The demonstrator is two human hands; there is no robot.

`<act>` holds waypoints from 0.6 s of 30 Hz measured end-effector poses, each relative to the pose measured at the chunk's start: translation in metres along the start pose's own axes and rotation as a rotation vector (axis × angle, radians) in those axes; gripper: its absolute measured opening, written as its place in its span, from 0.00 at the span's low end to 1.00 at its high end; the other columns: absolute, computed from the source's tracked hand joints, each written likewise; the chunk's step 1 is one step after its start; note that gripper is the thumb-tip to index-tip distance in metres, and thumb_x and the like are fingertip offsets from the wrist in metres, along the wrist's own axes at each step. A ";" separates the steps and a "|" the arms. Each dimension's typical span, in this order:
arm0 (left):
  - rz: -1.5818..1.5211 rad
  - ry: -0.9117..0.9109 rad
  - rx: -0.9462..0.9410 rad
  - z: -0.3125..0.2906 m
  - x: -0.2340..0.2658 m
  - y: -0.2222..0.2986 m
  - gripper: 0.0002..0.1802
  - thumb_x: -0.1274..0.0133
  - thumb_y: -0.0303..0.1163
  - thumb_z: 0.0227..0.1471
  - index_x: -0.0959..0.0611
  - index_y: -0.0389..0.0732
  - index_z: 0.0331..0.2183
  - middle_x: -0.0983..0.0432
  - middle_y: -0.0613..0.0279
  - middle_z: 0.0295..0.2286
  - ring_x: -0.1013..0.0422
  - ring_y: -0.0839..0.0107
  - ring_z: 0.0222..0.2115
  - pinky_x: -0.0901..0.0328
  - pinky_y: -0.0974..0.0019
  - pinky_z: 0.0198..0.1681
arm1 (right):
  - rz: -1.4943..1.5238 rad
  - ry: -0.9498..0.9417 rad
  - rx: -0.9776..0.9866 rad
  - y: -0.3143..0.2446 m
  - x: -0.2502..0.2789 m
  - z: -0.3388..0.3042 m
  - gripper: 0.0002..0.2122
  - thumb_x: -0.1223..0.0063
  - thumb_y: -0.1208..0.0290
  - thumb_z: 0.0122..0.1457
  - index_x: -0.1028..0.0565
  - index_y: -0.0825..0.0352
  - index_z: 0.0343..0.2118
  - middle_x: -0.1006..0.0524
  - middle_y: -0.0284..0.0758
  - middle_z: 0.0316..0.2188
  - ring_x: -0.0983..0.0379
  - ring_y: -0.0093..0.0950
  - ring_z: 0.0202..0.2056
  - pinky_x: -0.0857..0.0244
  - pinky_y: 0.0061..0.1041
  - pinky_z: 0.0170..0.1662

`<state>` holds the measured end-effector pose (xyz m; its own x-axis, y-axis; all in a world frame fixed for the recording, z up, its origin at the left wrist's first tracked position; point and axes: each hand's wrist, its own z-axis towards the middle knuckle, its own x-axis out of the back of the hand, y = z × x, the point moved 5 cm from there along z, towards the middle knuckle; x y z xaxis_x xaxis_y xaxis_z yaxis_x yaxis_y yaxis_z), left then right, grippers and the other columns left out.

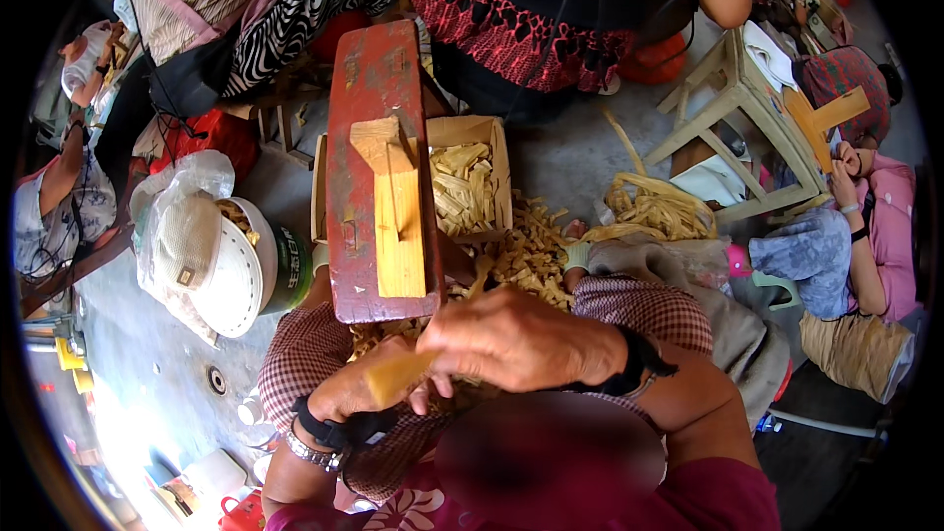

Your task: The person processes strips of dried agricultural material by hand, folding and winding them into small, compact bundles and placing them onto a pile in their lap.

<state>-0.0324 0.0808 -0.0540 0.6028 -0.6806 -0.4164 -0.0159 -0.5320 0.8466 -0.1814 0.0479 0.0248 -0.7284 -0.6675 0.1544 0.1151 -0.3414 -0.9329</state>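
Note:
My right hand (pixel 526 339) is closed round a flat yellow strip (pixel 398 377), whose broad end juts out toward the left. My left hand (pixel 354 383) is curled against the strip just below and left of the right one; its fingers are partly hidden. Both hands are above my lap, close to the near end of a red wooden bench (pixel 369 226). On this bench lies a yellow wooden block (pixel 400 246) with a slit and a raised end piece. Loose yellow strips (pixel 536 246) are heaped under and beside the bench.
Behind the bench stands a cardboard box (pixel 501 177) with yellow pieces. A tangled yellow bundle (pixel 659 206) lies to its right, near a wooden stool (pixel 733 108). At the left is a tub (pixel 261 265) with a white basket (pixel 221 285). Several people sit around.

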 end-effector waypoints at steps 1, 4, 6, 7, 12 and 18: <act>0.063 0.029 0.035 0.009 -0.005 0.009 0.21 0.52 0.45 0.57 0.21 0.34 0.38 0.24 0.61 0.25 0.29 0.75 0.22 0.33 0.73 0.28 | 0.106 -0.072 -0.124 -0.003 -0.007 -0.001 0.07 0.50 0.70 0.57 0.29 0.70 0.30 0.27 0.36 0.22 0.26 0.31 0.23 0.34 0.31 0.26; -0.060 0.266 0.151 0.030 -0.011 0.011 0.24 0.55 0.47 0.59 0.21 0.34 0.37 0.27 0.66 0.23 0.34 0.79 0.25 0.37 0.75 0.29 | -0.134 -0.048 0.092 -0.006 -0.028 -0.011 0.08 0.50 0.68 0.57 0.31 0.68 0.26 0.27 0.38 0.22 0.27 0.35 0.25 0.35 0.31 0.29; -0.227 0.306 0.215 0.036 -0.020 0.005 0.22 0.55 0.47 0.59 0.21 0.35 0.38 0.29 0.68 0.23 0.36 0.81 0.24 0.38 0.75 0.29 | -0.095 -0.084 0.112 0.002 -0.050 -0.019 0.10 0.51 0.68 0.57 0.32 0.68 0.23 0.29 0.39 0.18 0.30 0.35 0.23 0.38 0.33 0.27; -0.343 0.291 0.246 0.040 -0.025 0.001 0.21 0.55 0.45 0.59 0.22 0.36 0.38 0.29 0.69 0.23 0.36 0.82 0.24 0.38 0.76 0.29 | -0.068 -0.107 0.108 0.003 -0.057 -0.024 0.10 0.51 0.68 0.57 0.32 0.68 0.23 0.30 0.40 0.17 0.30 0.35 0.22 0.39 0.35 0.26; -0.200 0.214 0.182 0.049 -0.035 0.016 0.14 0.54 0.37 0.59 0.22 0.37 0.40 0.30 0.71 0.23 0.36 0.83 0.25 0.40 0.78 0.29 | 0.020 -0.162 0.006 0.001 -0.064 -0.034 0.11 0.52 0.68 0.58 0.34 0.69 0.24 0.31 0.41 0.17 0.32 0.37 0.22 0.41 0.35 0.28; -0.143 0.214 0.120 0.049 -0.031 0.019 0.07 0.49 0.28 0.55 0.23 0.37 0.37 0.30 0.72 0.24 0.36 0.83 0.25 0.39 0.78 0.27 | 0.008 -0.070 0.007 -0.009 -0.042 -0.036 0.07 0.51 0.71 0.58 0.32 0.68 0.28 0.31 0.37 0.24 0.31 0.34 0.27 0.37 0.30 0.31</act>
<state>-0.0907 0.0671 -0.0408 0.7606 -0.4793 -0.4379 -0.0058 -0.6795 0.7337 -0.1759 0.1028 0.0151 -0.6787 -0.7147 0.1692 0.1260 -0.3402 -0.9319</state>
